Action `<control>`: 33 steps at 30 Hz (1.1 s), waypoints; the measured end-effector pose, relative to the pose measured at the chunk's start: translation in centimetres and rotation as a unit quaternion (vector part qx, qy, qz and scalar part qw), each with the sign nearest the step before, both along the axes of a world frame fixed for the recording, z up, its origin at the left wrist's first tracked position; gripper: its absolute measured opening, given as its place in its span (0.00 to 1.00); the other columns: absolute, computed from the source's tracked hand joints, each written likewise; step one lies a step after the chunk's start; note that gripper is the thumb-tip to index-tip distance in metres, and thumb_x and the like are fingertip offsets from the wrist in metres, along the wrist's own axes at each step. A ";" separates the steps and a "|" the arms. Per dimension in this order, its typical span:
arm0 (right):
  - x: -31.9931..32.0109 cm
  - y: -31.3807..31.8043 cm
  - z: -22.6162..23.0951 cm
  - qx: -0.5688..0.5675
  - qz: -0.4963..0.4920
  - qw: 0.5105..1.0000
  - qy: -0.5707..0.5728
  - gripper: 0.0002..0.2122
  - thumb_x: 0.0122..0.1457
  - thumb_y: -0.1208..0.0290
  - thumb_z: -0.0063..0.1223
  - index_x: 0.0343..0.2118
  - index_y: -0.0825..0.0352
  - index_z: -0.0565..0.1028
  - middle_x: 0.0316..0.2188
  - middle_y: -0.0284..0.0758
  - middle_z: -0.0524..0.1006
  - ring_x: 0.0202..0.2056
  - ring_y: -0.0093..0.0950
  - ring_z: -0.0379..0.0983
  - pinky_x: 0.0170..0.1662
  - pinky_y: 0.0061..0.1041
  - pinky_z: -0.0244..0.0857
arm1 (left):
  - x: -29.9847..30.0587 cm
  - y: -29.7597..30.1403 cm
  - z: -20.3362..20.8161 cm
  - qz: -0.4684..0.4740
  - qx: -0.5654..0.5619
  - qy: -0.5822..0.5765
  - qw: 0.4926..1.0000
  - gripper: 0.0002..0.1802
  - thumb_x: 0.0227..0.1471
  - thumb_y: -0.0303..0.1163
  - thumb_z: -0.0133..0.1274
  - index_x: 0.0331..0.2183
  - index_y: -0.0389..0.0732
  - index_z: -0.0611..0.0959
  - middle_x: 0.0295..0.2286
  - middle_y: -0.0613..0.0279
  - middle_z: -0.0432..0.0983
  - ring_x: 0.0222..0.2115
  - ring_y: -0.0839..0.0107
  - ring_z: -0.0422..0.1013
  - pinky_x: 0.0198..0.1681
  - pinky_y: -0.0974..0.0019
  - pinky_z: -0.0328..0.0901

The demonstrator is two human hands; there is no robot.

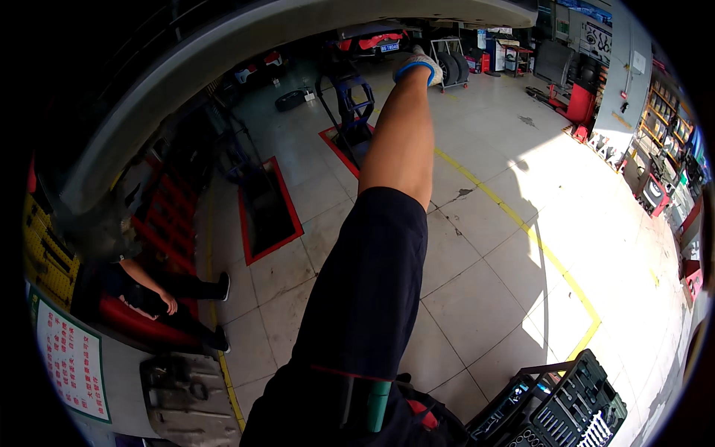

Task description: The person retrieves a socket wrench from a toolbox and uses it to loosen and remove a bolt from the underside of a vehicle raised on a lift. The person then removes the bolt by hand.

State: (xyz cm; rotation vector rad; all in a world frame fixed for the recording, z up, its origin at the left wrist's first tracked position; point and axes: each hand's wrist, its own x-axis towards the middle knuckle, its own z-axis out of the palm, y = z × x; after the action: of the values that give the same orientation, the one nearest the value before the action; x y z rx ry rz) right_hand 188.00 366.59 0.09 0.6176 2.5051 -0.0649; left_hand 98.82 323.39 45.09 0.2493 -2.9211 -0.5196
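My left arm stretches up and away from the lower middle. On my left hand (424, 68) is a whitish work glove with a blue cuff. The hand is raised close under the lower edge of a lifted car's pale body (298, 28). Its fingers are small and partly hidden, so whether they touch or grip anything cannot be made out. My right hand is outside the picture. A green pen (378, 406) stands in a pocket of my dark clothing at the lower edge. At the lower right lies an opened tool case (570, 406) with wrenches and sockets.
At left sits another person (149, 287), legs stretched out. A grey panel (186, 395) leans below them. Red-framed floor pits (272, 208) and a blue lift (354, 97) stand ahead. Yellow lines (514, 216) cross the tiles; a tyre rack (450, 65) stands farther off.
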 end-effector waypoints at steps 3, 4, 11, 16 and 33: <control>-2.3 2.3 -0.7 -0.005 0.047 0.999 0.008 0.21 0.64 0.50 0.50 0.44 0.66 0.77 0.35 0.41 0.81 0.31 0.37 0.77 0.36 0.39 0.73 | 0.2 -7.7 0.6 0.016 -0.134 0.052 0.989 0.53 0.49 0.56 0.63 0.65 0.32 0.64 0.57 0.42 0.72 0.56 0.50 0.71 0.58 0.50 0.67; -1.7 0.9 -0.4 -0.002 0.019 1.000 0.002 0.21 0.64 0.50 0.50 0.45 0.66 0.77 0.36 0.41 0.81 0.31 0.38 0.77 0.36 0.39 0.73 | -0.3 -4.3 0.3 -0.010 -0.114 0.036 0.993 0.54 0.49 0.53 0.64 0.66 0.32 0.61 0.58 0.42 0.71 0.57 0.48 0.69 0.58 0.48 0.67; -1.3 -1.2 0.1 -0.006 -0.015 1.000 -0.010 0.21 0.63 0.50 0.51 0.45 0.66 0.78 0.37 0.43 0.81 0.33 0.41 0.79 0.37 0.41 0.74 | 5.0 0.1 1.8 -0.021 0.020 0.031 0.999 0.60 0.46 0.52 0.66 0.68 0.34 0.55 0.63 0.37 0.62 0.62 0.44 0.64 0.64 0.47 0.61; -1.5 0.3 -0.3 -0.010 0.006 1.000 0.000 0.21 0.62 0.50 0.51 0.46 0.65 0.78 0.38 0.44 0.82 0.34 0.43 0.80 0.38 0.43 0.75 | 6.1 -4.9 1.9 0.062 0.031 0.053 0.996 0.65 0.46 0.56 0.64 0.70 0.35 0.46 0.64 0.34 0.58 0.63 0.42 0.61 0.66 0.46 0.59; 5.4 -4.5 1.3 -0.095 -0.406 0.873 0.253 0.15 0.60 0.59 0.54 0.43 0.65 0.78 0.39 0.44 0.80 0.42 0.44 0.79 0.45 0.41 0.73 | 19.8 -3.4 -43.0 -0.181 0.112 -0.378 0.901 0.18 0.61 0.44 0.57 0.48 0.44 0.80 0.20 0.64 0.72 0.12 0.72 0.68 0.15 0.64 0.66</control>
State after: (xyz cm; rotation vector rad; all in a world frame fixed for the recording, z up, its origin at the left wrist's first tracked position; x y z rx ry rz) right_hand 193.45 362.07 1.35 1.7003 2.4489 -0.8714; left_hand 118.61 319.99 2.14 -0.1103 -3.6903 -1.0136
